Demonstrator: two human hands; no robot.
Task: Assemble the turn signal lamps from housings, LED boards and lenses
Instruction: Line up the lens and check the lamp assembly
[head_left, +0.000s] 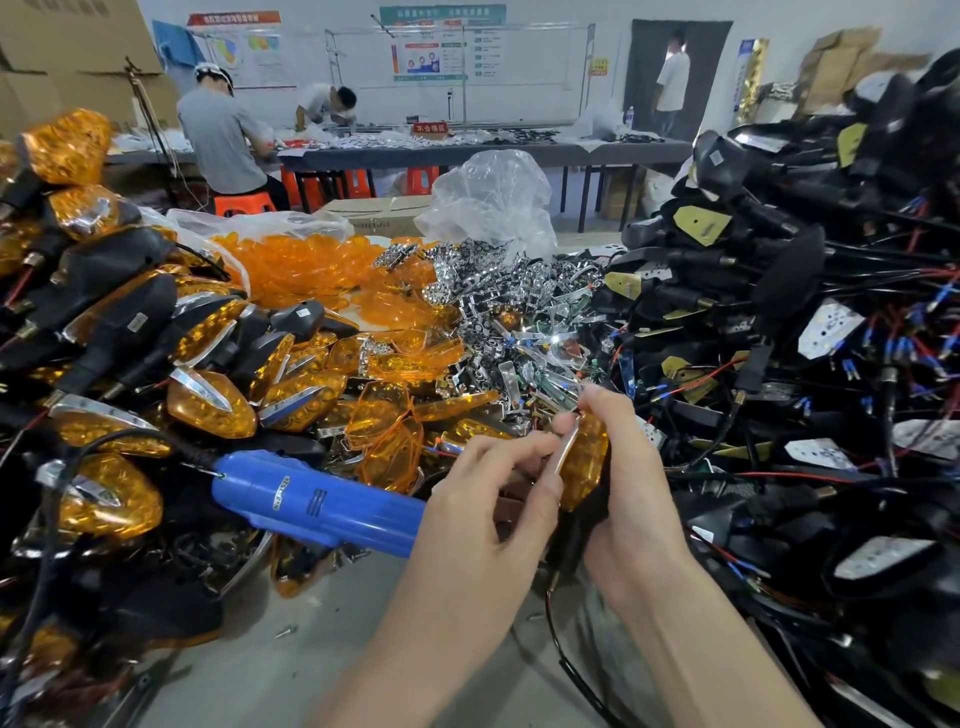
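Observation:
My right hand grips a turn signal lamp with an amber lens and a black housing; its black wire hangs down below. My left hand holds the blue electric screwdriver in the palm while its fingers pinch a chrome trim strip against the lamp's lens. Loose amber lenses lie just left of the hands. Chrome reflectors and small LED boards are heaped behind the hands.
Finished amber lamps are piled on the left. Black housings with wires are piled high on the right. A clear plastic bag stands behind the parts. Three people work at a long table in the back.

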